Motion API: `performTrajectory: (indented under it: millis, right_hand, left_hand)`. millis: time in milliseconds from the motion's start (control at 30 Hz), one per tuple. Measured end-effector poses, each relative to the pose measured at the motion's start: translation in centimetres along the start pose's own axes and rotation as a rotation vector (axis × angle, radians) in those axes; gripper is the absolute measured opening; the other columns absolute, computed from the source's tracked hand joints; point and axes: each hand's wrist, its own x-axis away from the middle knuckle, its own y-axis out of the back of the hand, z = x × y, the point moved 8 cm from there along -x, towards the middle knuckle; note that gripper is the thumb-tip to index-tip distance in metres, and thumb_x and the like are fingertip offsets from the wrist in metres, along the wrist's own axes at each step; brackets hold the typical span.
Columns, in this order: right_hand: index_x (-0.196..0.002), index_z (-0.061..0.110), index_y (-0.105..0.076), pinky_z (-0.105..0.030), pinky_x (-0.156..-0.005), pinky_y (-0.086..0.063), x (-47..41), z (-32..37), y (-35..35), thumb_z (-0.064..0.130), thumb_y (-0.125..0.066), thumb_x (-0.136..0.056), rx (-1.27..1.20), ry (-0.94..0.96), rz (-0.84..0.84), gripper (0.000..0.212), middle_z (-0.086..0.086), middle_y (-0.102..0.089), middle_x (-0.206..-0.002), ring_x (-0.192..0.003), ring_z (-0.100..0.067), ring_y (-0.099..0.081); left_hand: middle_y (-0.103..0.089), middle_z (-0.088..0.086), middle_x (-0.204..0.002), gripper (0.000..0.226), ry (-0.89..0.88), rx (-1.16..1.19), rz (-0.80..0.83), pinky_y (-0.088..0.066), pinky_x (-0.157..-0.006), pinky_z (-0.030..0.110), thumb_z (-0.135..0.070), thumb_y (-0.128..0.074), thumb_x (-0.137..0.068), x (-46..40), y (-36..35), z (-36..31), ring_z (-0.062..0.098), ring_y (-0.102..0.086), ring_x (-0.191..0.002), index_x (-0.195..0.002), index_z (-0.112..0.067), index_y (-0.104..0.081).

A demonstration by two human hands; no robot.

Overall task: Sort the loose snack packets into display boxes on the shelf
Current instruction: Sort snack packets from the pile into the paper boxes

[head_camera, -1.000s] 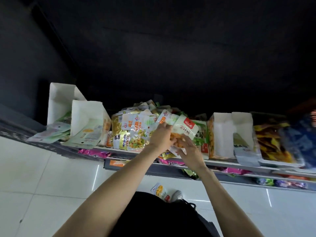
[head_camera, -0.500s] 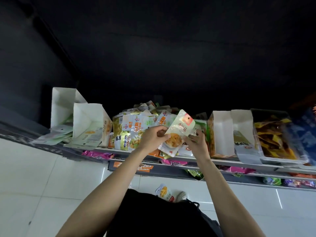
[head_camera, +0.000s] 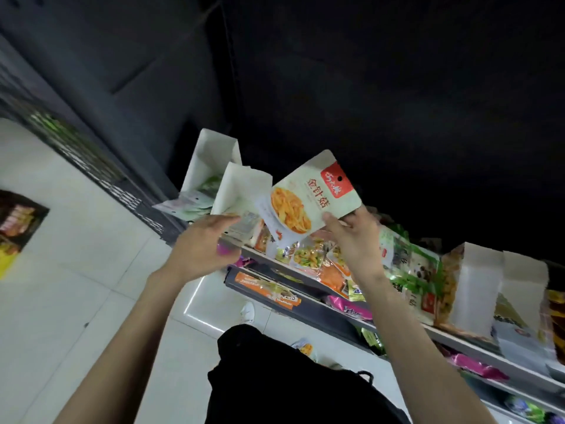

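A head-worn camera looks down a dark shop shelf [head_camera: 458, 339] tilted across the view. The person's right hand [head_camera: 356, 240] pinches the lower edge of a pale snack packet [head_camera: 312, 198] with a red corner label and a picture of orange enoki mushrooms, holding it up in the air above the shelf's front edge.

A second ago both hands were down in the heap of loose packets [head_camera: 308, 258] at the middle of the shelf, working this packet free. Half a second ago both hands held it just above the heap. Now it has been lifted clear and carried towards the shelf's left end, and the left hand [head_camera: 200, 249] has let go: its fingers are relaxed and hold nothing, reaching towards the nearer white display box [head_camera: 244, 188], which stands open just behind the packet.

A second white display box [head_camera: 211, 154] stands beyond it. The packet appears chosen for one of these left-end boxes, probably the nearer; it is not yet inside. More open boxes [head_camera: 477, 289] stand towards the right end.
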Motion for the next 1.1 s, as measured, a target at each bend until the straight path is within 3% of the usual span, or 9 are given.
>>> performTrajectory:
  millis: [133, 200, 367, 600, 700, 833, 933, 1033, 1100]
  right_hand:
    - [-0.113, 0.012, -0.058, -0.028, -0.066, -0.059, -2.1, -1.2, -5.6, 0.008, -0.062, -0.089, 0.006, -0.043, 0.017, 0.024, -0.002, -0.067, -0.110, -0.081, -0.014, -0.070]
    - [-0.118, 0.008, -0.054, -0.016, -0.060, -0.054, -3.2, -1.8, -8.5, 0.008, -0.060, -0.090, 0.114, -0.023, 0.038, 0.029, 0.000, -0.065, -0.111, -0.077, -0.005, -0.067]
    - [-0.095, 0.005, -0.053, -0.029, -0.053, -0.042, -4.4, -0.7, -13.9, 0.003, -0.059, -0.085, 0.673, 0.408, 0.057, 0.011, -0.006, -0.063, -0.092, -0.069, -0.020, -0.059]
    - [-0.077, 0.016, -0.071, -0.035, -0.071, -0.049, -4.7, -3.7, -18.4, 0.015, -0.079, -0.062, 1.379, 0.687, 0.192, 0.017, -0.002, -0.067, -0.080, -0.084, -0.027, -0.058]
    - [-0.081, 0.019, -0.072, -0.039, -0.076, -0.043, -4.2, -4.0, -18.4, 0.025, -0.074, -0.072, 1.408, 0.758, 0.218, 0.011, 0.000, -0.068, -0.080, -0.088, -0.027, -0.056]
    - [-0.072, 0.017, -0.067, -0.036, -0.076, -0.034, -4.1, -4.1, -17.9, 0.010, -0.077, -0.067, 1.324, 0.680, 0.149, 0.013, 0.001, -0.067, -0.069, -0.082, -0.026, -0.058]
    - [-0.070, 0.020, -0.076, -0.038, -0.080, -0.043, -4.3, -5.0, -17.5, 0.013, -0.082, -0.066, 1.292, 0.482, 0.111, 0.010, -0.004, -0.070, -0.096, -0.095, -0.031, -0.057]
    - [-0.092, 0.020, -0.077, -0.047, -0.094, -0.037, -3.3, -5.7, -17.5, 0.023, -0.072, -0.080, 1.239, 0.425, 0.134, 0.014, -0.009, -0.057, -0.129, -0.119, -0.033, -0.044]
    - [-0.101, 0.020, -0.074, -0.049, -0.100, -0.032, -1.9, -5.3, -16.9, 0.025, -0.070, -0.082, 1.141, 0.459, 0.114, 0.020, -0.007, -0.054, -0.133, -0.126, -0.031, -0.040]
  left_hand:
    - [-0.066, 0.008, -0.115, 0.047, -0.128, -0.245, 0.024, -0.044, -0.095, 0.044, -0.020, -0.066, -0.072, -0.2, -1.8, 2.0, 0.030, -0.060, -0.108, -0.119, -0.014, -0.065]
    - [-0.071, 0.003, -0.102, 0.036, -0.153, -0.300, -0.050, -0.048, -0.089, 0.039, -0.012, -0.075, -0.072, -0.4, -1.7, 2.6, 0.026, -0.065, -0.095, -0.107, -0.019, -0.071]
    - [-0.073, -0.009, -0.088, 0.024, -0.225, -0.287, -0.135, -0.053, -0.080, 0.032, -0.015, -0.078, -0.074, -0.3, -1.0, 3.0, 0.017, -0.068, -0.083, -0.093, -0.029, -0.075]
    - [-0.073, -0.007, -0.079, 0.024, -0.240, -0.242, -0.179, -0.056, -0.061, 0.027, -0.014, -0.082, -0.068, -0.5, -0.3, 3.0, 0.014, -0.070, -0.072, -0.085, -0.029, -0.077]
    - [-0.071, -0.008, -0.070, 0.022, -0.247, -0.273, -0.181, -0.050, -0.045, 0.022, -0.017, -0.085, -0.064, -0.6, 0.0, 2.9, 0.012, -0.066, -0.057, -0.080, -0.029, -0.076]
    - [-0.069, -0.006, -0.068, 0.016, -0.231, -0.235, -0.152, -0.047, -0.042, 0.023, -0.017, -0.083, -0.066, -1.0, 0.0, 3.6, 0.014, -0.064, -0.055, -0.075, -0.024, -0.072]
    - [-0.069, -0.002, -0.080, 0.003, -0.195, -0.193, -0.061, -0.054, -0.056, 0.030, -0.017, -0.070, -0.082, -1.3, -0.2, 4.0, 0.016, -0.065, -0.073, -0.085, -0.018, -0.068]
    - [-0.069, -0.001, -0.095, 0.014, -0.201, -0.227, -0.027, -0.052, -0.069, 0.031, -0.014, -0.062, -0.085, -1.2, -0.2, 3.8, 0.017, -0.062, -0.090, -0.098, -0.018, -0.066]
    - [-0.070, 0.000, -0.093, 0.023, -0.234, -0.241, -0.088, -0.052, -0.066, 0.031, -0.012, -0.067, -0.077, -0.5, 0.6, 2.9, 0.019, -0.063, -0.090, -0.100, -0.018, -0.067]
